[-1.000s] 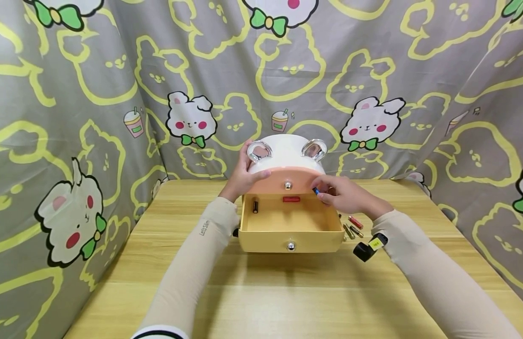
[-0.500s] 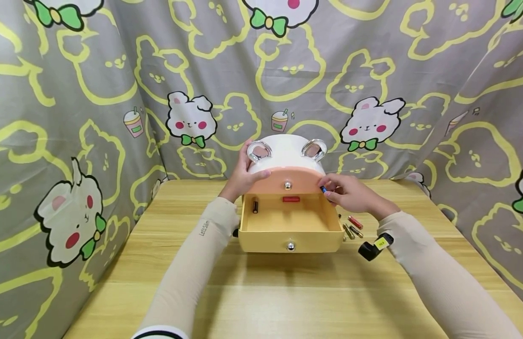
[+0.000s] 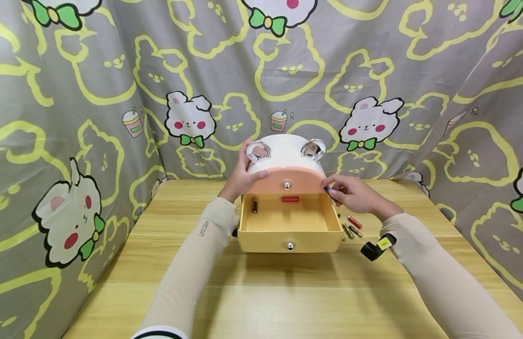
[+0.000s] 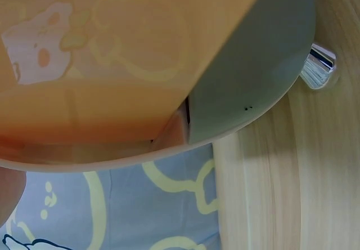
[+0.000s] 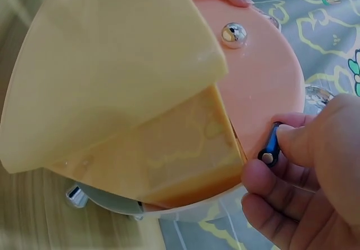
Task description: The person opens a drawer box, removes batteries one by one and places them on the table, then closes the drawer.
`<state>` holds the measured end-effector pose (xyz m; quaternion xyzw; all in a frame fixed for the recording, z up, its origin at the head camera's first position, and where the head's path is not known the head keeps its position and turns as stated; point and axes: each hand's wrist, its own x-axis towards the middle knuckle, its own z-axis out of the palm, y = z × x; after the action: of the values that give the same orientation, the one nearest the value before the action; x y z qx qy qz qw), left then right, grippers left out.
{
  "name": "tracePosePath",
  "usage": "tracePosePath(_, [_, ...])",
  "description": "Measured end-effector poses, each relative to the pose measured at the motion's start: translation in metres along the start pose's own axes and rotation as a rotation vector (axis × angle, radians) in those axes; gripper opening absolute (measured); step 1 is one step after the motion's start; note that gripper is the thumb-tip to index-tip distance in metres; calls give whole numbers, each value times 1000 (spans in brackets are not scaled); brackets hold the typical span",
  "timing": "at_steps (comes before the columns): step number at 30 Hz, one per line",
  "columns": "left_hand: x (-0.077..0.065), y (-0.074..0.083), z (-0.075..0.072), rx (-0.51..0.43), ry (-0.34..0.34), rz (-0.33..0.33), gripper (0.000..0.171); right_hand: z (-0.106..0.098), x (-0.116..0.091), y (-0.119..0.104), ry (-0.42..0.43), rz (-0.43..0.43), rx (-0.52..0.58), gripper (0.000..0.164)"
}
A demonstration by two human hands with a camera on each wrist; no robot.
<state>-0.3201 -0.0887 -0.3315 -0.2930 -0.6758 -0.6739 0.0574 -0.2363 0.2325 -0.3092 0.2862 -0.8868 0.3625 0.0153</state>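
A small white desktop drawer box point(image 3: 287, 153) with silver ears stands on the table. Its upper pink drawer point(image 3: 270, 181) is in, while the lower yellow drawer point(image 3: 290, 240) is pulled out. My left hand point(image 3: 239, 180) grips the box's left side, thumb on the pink front. My right hand point(image 3: 356, 194) pinches a blue-and-black battery point(image 5: 272, 147) between thumb and fingers, at the right edge of the pink front. Inside the yellow drawer lie a black battery point(image 3: 255, 206) at the left and a red battery point(image 3: 290, 199) at the back.
Right of the drawer, several loose batteries lie on the wooden table point(image 3: 287, 301), among them a red one point(image 3: 355, 221) and a dark-and-gold one point(image 3: 355, 230). A patterned curtain point(image 3: 232, 61) closes in the back and sides.
My right hand has shifted slightly to the right with the blue-and-black battery, from over the drawer's back corner to its right edge. The left hand has stayed on the box.
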Motion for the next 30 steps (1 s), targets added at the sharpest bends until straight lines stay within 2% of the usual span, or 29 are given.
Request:
tracePosePath(9, [0,0,0,-10,-3,20,99,-1,-3,12,0,27,-21,22])
tracePosePath(15, [0,2,-1,-7,-9,-23,101,-4,-5,13,-8,79,20,22])
tracePosePath(24, [-9,27,6,-18,-20,-29,97,-6,-7,19,8,98,25,24])
tracePosePath(30, [-10,28,6,-31,-20,-18,96,-6,-9,25,16,120,54,24])
